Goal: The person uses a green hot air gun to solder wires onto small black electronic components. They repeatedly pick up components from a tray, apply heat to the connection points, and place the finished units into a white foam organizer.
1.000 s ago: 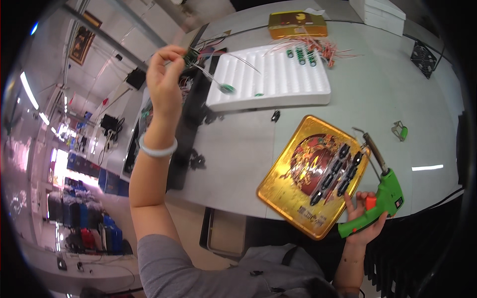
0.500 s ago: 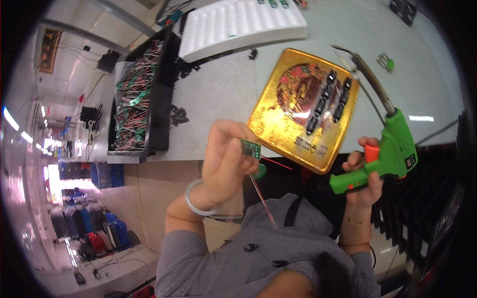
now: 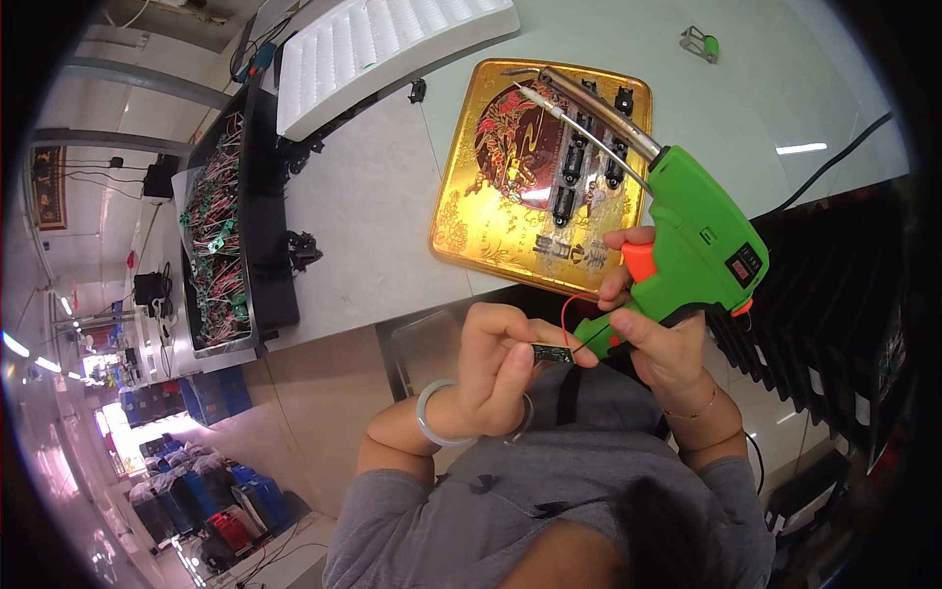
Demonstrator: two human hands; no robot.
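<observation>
L hand point(image 3: 498, 371) pinched, R hand point(image 3: 669, 351) wrapped, close tog.

Electronics workshop: green soldering gun point(image 3: 705, 226), black bin point(image 3: 270, 245) of wired circuit boards point(image 3: 216, 240), pale worktable point(image 3: 736, 108).

We see the left hand point(image 3: 496, 368), which a second ago reached out over the white foam tray point(image 3: 392, 49), now drawn back close to the body, its small green circuit board point(image 3: 552, 352) turned edge-on just beside the handle of the green soldering gun point(image 3: 697, 216), with a red wire point(image 3: 565, 309) now arching up from it. The right hand point(image 3: 667, 348) has come in near the left, and the gun's long metal barrel now crosses above the gold tin point(image 3: 456, 216), where earlier it ran along the right side. Our view has shifted, so the tray sits at the upper left.
</observation>
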